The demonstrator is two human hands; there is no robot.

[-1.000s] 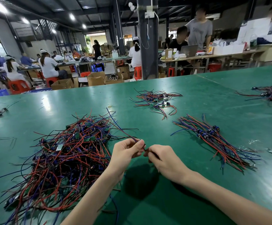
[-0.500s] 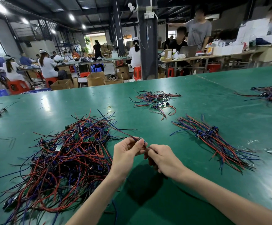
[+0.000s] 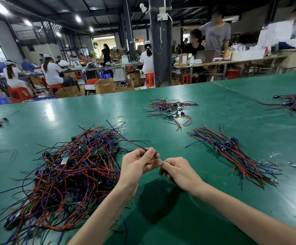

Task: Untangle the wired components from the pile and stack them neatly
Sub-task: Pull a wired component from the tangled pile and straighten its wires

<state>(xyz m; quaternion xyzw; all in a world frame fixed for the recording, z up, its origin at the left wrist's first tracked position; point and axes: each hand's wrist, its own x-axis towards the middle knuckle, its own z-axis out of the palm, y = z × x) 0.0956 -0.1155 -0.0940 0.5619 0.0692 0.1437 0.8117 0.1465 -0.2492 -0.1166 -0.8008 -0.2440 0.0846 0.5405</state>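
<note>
Both hands pinch one wired component (image 3: 155, 154): left hand (image 3: 136, 167), right hand (image 3: 179, 171), right of tangled pile (image 3: 69, 170); one neat stack (image 3: 232, 152) farther right.

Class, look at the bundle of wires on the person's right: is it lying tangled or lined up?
Lined up. The right bundle has its wires running roughly parallel, its dark components clustered mid-length, unlike the criss-crossed big pile.
</note>
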